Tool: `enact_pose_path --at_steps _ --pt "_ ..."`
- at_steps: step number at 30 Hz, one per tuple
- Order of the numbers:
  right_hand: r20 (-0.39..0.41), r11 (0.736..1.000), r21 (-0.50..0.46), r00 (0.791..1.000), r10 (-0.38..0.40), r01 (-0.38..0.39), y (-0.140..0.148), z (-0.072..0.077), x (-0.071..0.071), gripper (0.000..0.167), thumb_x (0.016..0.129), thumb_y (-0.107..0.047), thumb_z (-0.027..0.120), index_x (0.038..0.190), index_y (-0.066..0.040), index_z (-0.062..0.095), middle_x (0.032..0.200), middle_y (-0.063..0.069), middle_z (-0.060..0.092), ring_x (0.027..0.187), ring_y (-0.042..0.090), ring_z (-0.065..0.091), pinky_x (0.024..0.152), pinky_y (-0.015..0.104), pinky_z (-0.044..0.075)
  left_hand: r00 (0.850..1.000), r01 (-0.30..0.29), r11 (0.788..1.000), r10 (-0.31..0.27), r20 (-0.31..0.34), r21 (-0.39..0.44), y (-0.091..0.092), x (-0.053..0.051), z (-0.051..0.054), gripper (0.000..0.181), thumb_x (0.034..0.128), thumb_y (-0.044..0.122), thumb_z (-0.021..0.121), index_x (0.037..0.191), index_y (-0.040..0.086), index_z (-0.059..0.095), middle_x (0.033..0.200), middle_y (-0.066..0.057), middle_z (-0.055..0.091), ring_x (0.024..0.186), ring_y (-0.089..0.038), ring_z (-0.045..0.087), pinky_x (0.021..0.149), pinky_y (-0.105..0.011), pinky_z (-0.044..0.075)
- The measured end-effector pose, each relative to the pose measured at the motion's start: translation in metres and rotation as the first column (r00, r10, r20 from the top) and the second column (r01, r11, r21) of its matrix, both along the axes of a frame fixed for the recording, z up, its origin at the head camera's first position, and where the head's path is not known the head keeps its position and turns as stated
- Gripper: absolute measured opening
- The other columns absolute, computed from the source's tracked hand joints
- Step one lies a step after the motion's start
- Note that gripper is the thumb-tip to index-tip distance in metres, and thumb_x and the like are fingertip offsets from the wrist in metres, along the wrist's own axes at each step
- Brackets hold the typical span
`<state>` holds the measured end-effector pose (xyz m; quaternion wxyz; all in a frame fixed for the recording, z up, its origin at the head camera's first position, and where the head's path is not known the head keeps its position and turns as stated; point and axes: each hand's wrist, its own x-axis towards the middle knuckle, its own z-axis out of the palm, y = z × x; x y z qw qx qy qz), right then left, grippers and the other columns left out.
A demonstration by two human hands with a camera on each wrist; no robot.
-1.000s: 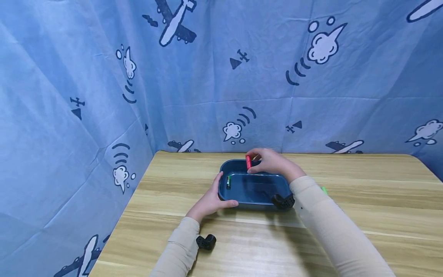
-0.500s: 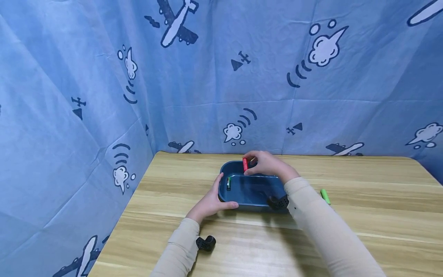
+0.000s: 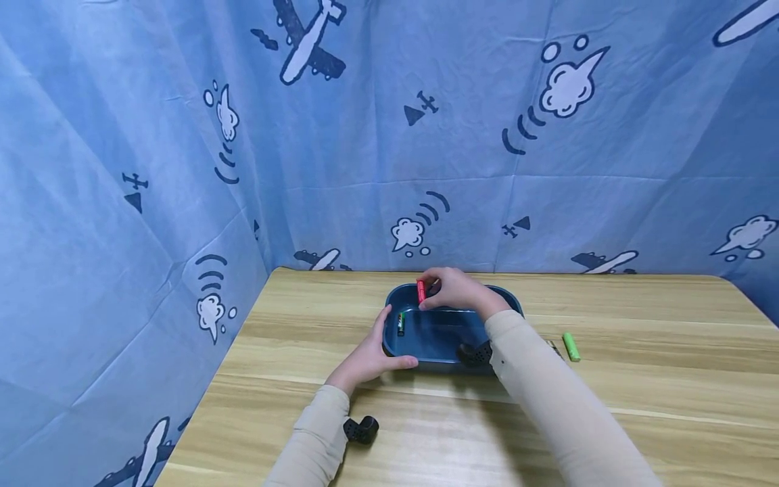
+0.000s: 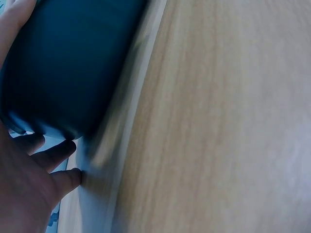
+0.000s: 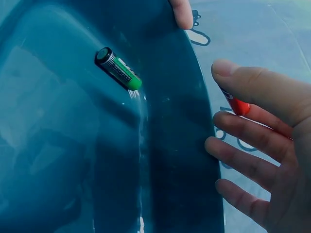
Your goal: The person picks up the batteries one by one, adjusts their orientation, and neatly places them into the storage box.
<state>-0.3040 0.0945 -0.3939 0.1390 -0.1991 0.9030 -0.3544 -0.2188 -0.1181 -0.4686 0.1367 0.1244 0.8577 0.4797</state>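
Note:
A dark blue bin (image 3: pixel 438 338) stands on the table, and a green and black battery (image 3: pixel 401 324) lies inside near its left wall. The left hand (image 3: pixel 368 355) grips the bin's left end, thumb at the front rim and fingers along the side; the left wrist view shows its fingertips (image 4: pixel 70 145) against the wall. Over the back left part of the bin, the right hand (image 3: pixel 453 289) pinches a red battery (image 3: pixel 420 292) between thumb and fingers. In the right wrist view, the thumb partly hides the red battery (image 5: pixel 238 104), and the green battery (image 5: pixel 119 69) lies by the wall.
Right of the bin, a light green battery (image 3: pixel 571 347) lies on the wooden table (image 3: pixel 657 379), beside another thin item (image 3: pixel 554 349) partly covered by the right sleeve. A blue patterned curtain (image 3: pixel 462 135) hangs behind the table and along its left side.
The right hand has moved left with the red battery, over the bin. Its sleeve has uncovered the light green battery and part of the item beside it. The left hand has stayed at the bin.

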Motion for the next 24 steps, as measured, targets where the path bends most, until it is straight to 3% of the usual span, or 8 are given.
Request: enact_pose_path --at_steps 11,24 --pt "0.009 1.0 0.012 1.0 0.021 -0.021 -0.008 -0.008 -0.004 0.053 0.075 -0.019 0.078 0.122 -0.004 0.056 0.103 0.009 0.061 0.09 0.022 0.057 0.084 0.037 0.05 1.0 0.016 1.0 -0.016 0.0 0.01 -0.001 0.001 -0.001 0.108 0.0722 0.051 0.074 0.148 0.032 -0.001 0.153 -0.011 0.013 0.134 -0.03 0.024 0.105 -0.051 0.024" --pt "0.01 0.999 -0.009 0.999 0.031 -0.031 -0.013 -0.019 -0.009 0.051 0.075 -0.017 0.078 0.119 -0.001 0.057 0.098 0.008 0.063 0.088 0.022 0.056 0.086 0.039 0.047 1.0 0.019 1.0 -0.019 -0.008 0.0 -0.002 0.0 -0.002 0.106 0.0742 0.047 0.074 0.148 0.032 -0.001 0.152 -0.012 0.015 0.134 -0.029 0.025 0.106 -0.05 0.024"
